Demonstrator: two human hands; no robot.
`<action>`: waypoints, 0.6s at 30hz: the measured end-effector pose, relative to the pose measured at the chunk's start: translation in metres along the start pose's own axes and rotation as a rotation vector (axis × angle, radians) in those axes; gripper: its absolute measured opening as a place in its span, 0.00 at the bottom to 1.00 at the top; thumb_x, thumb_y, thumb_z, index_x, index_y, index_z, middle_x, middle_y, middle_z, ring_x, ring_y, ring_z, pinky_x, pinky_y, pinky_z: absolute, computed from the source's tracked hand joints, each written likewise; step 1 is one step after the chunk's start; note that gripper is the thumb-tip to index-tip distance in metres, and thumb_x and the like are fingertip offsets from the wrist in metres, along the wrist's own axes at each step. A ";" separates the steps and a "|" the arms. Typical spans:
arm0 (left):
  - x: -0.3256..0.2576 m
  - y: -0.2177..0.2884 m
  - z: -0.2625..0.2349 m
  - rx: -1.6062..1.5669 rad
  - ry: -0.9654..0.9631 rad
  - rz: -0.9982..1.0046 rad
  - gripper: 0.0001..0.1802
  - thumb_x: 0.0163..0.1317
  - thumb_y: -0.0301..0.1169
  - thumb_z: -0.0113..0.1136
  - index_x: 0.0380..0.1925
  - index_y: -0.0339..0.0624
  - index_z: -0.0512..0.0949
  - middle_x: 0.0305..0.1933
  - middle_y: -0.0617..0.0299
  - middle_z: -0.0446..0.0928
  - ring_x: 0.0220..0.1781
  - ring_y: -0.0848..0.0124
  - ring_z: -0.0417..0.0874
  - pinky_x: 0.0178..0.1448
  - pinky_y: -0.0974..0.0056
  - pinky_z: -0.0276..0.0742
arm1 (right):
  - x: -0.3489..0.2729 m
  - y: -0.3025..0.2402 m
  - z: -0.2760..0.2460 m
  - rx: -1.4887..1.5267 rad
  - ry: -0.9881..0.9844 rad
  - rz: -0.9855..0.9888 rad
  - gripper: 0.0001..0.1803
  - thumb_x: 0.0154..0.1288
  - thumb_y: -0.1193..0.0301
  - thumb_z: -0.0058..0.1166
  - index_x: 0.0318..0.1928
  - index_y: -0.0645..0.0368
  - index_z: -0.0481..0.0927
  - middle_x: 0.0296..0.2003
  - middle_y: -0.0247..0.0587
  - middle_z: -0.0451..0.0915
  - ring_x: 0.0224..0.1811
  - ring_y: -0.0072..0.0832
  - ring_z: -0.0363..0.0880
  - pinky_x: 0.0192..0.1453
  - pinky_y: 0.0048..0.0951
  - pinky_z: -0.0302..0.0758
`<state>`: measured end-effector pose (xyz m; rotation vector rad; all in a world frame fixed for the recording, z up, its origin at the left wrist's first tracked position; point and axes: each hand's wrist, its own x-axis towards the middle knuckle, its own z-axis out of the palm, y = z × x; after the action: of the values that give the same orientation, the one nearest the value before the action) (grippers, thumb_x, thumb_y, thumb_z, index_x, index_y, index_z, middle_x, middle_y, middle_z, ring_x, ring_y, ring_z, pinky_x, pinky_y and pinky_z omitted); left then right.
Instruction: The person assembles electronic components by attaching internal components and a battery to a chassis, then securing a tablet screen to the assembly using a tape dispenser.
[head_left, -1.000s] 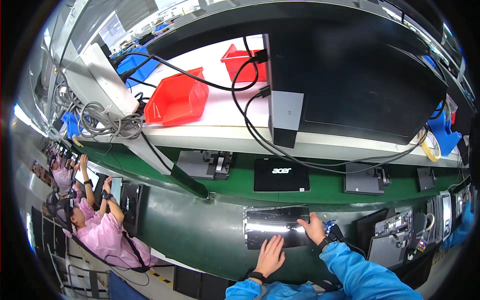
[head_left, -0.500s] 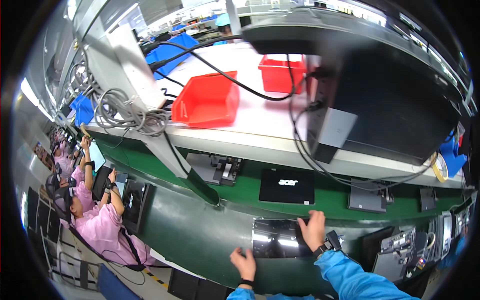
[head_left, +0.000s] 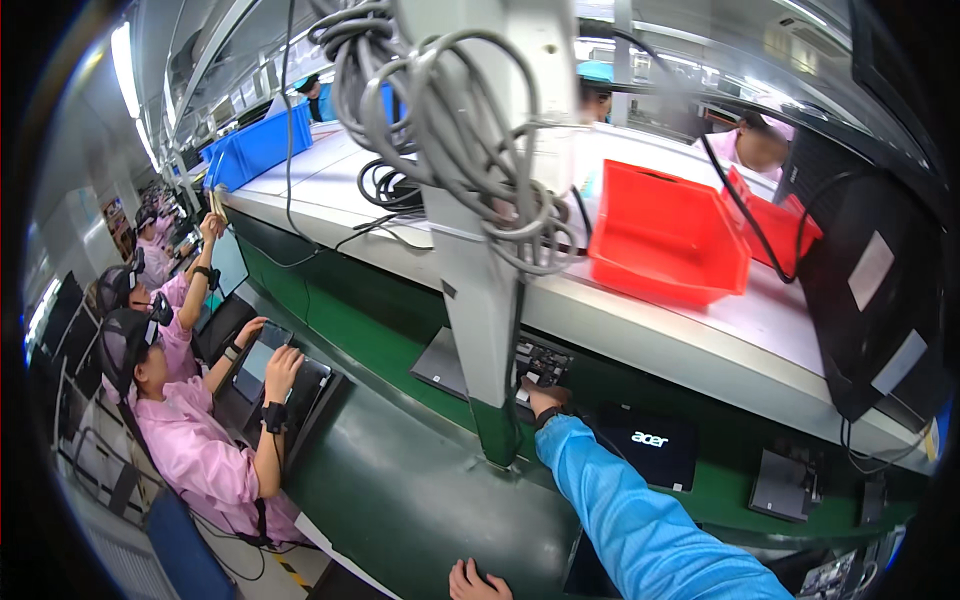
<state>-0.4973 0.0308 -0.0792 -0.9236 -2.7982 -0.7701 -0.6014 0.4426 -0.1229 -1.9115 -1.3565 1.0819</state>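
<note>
My right arm, in a blue sleeve, stretches forward past the grey post. At its end my right hand point(head_left: 547, 398) closes on the near edge of a laptop base point(head_left: 540, 362) with its circuit board exposed. The post hides part of this base, and the fingertips are hard to see. Low in the picture my left hand point(head_left: 478, 582) rests near the green bench with its fingers apart, holding nothing. Between the hands lies a dark screen panel point(head_left: 590, 568), mostly covered by my right sleeve.
The grey post point(head_left: 480, 320), hung with coiled cables point(head_left: 470, 130), rises beside my right arm. A black laptop lid point(head_left: 650, 445) and another laptop base point(head_left: 783, 484) lie on the green strip. Red bins point(head_left: 665, 235) stand on the shelf. Pink-clad people point(head_left: 205, 430) work at left.
The view has swung left. My right hand has left the screen panel and reached forward to the laptop base behind the post. My left hand now sits lower in the picture.
</note>
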 end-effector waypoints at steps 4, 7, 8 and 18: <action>0.000 -0.006 -0.002 0.031 0.001 -0.042 0.24 0.55 0.30 0.54 0.53 0.36 0.71 0.58 0.47 0.69 0.62 0.50 0.67 0.65 0.50 0.62 | -0.029 -0.029 -0.001 0.121 -0.296 0.026 0.34 0.45 0.47 0.69 0.38 0.68 0.83 0.43 0.49 0.82 0.47 0.37 0.81 0.53 0.34 0.74; 0.008 0.005 0.003 0.018 -0.001 0.013 0.24 0.54 0.30 0.54 0.53 0.37 0.71 0.58 0.47 0.69 0.62 0.50 0.67 0.64 0.50 0.62 | 0.032 -0.010 0.029 0.311 -0.269 0.156 0.27 0.46 0.61 0.72 0.43 0.68 0.81 0.41 0.49 0.82 0.41 0.37 0.81 0.46 0.35 0.77; 0.008 0.004 -0.001 0.016 -0.005 -0.004 0.24 0.54 0.30 0.55 0.53 0.37 0.71 0.58 0.47 0.69 0.61 0.50 0.67 0.64 0.50 0.62 | 0.022 -0.009 0.039 0.303 -0.290 0.160 0.27 0.46 0.61 0.72 0.43 0.68 0.81 0.41 0.49 0.82 0.41 0.37 0.81 0.46 0.35 0.77; -0.004 0.004 -0.008 -0.002 -0.011 -0.018 0.23 0.54 0.30 0.55 0.53 0.37 0.71 0.58 0.47 0.69 0.61 0.49 0.68 0.64 0.49 0.63 | 0.025 0.040 0.081 1.032 -0.526 -0.100 0.23 0.52 0.73 0.68 0.49 0.63 0.77 0.41 0.42 0.80 0.36 0.35 0.80 0.41 0.38 0.78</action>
<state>-0.4923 0.0278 -0.0710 -0.9064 -2.8198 -0.7730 -0.6466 0.4515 -0.2042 -0.8231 -0.8027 1.8279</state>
